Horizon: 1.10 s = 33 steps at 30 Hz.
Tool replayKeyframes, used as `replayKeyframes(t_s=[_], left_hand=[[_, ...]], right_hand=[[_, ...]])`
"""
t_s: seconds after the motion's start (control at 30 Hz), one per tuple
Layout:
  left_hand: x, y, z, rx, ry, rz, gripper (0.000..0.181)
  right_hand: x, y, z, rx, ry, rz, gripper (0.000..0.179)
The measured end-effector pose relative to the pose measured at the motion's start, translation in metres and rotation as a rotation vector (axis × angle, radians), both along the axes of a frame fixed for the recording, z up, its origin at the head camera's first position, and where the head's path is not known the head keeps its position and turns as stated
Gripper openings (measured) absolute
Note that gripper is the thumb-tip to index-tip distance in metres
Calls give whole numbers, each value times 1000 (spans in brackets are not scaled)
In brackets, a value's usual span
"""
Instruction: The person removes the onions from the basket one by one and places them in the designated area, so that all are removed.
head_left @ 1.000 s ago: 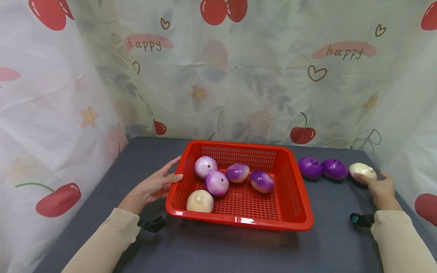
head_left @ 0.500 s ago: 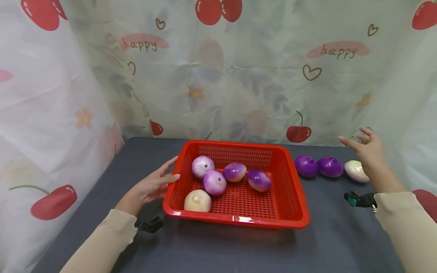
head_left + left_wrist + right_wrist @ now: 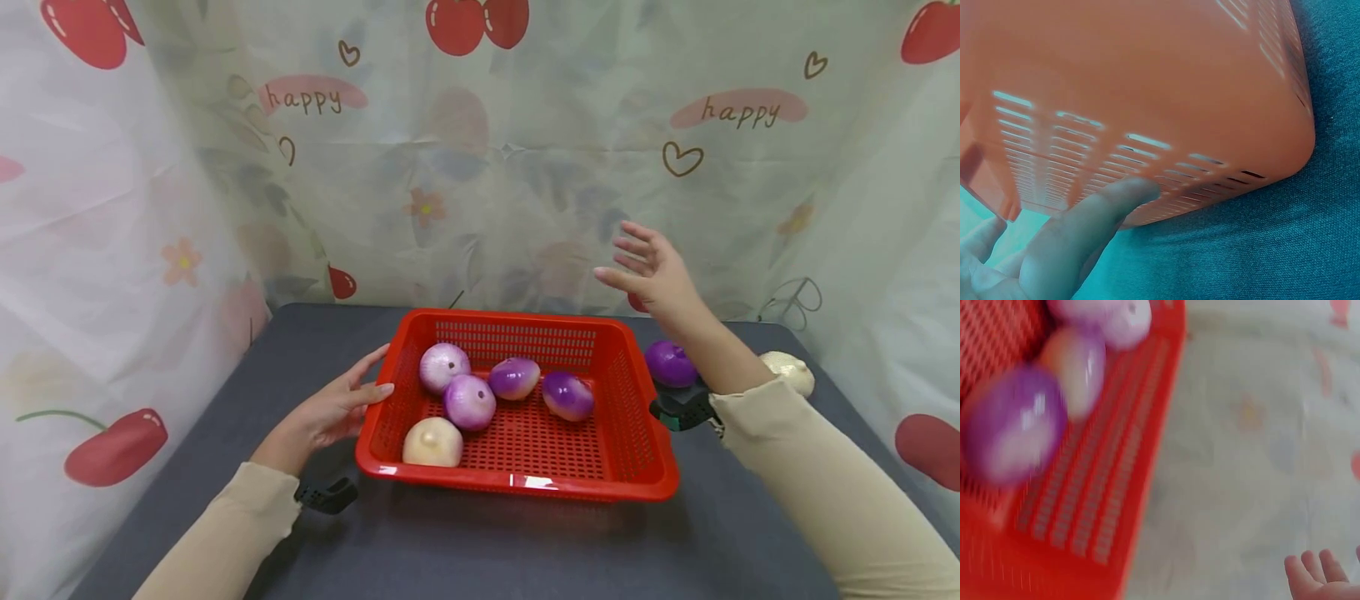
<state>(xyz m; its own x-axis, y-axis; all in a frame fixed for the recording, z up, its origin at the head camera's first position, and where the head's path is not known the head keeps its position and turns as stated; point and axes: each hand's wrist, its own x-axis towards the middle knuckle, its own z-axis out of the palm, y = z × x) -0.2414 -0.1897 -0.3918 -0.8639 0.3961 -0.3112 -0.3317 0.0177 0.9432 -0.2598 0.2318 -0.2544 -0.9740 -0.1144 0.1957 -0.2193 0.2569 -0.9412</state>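
My left hand (image 3: 330,408) lies against the left side of a red plastic basket (image 3: 517,482), its fingers fairly straight. In the left wrist view the thumb (image 3: 1107,203) touches the slotted outer wall. Above the basket's back right corner my right hand (image 3: 656,279) is raised, fingers spread and holding nothing. Inside the basket lie two light purple onions (image 3: 469,402), two purple-and-white onions (image 3: 567,396) and a cream-coloured onion (image 3: 432,442). On the table right of the basket is a deep purple onion (image 3: 670,363). A pale onion (image 3: 787,372) shows beyond my right forearm.
The dark grey table (image 3: 480,550) extends in front of the basket and on both sides. A patterned curtain (image 3: 510,167) hangs behind the table and along its sides. My right forearm hides part of the table.
My right hand has let go of the pale onion, risen and swung left over the basket's back corner. That forearm now covers the second deep purple onion. The left hand stays at the basket.
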Motion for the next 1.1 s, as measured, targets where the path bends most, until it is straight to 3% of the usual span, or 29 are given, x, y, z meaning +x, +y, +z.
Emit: replayKeyframes(t_s=[0.23,0.5,0.7,0.9,1.1], left_hand=[[1,1,1,-3,-1,2,79],[2,0,3,0,1,1,80],[3,-1,3,2,-11,11,83],[3,0,3,-4,-3,9,81],[2,-1,2,-3,8,-6,81]], right_hand=[[-4,-63,-28,31,-31,188,72],[-5,-105,-70,87,-120,312,71],[-4,-117,-93,115,-230,363,69],[-1,-120,-101,97,-354,426,68],[-6,-119,-110,210,-304,472,68]])
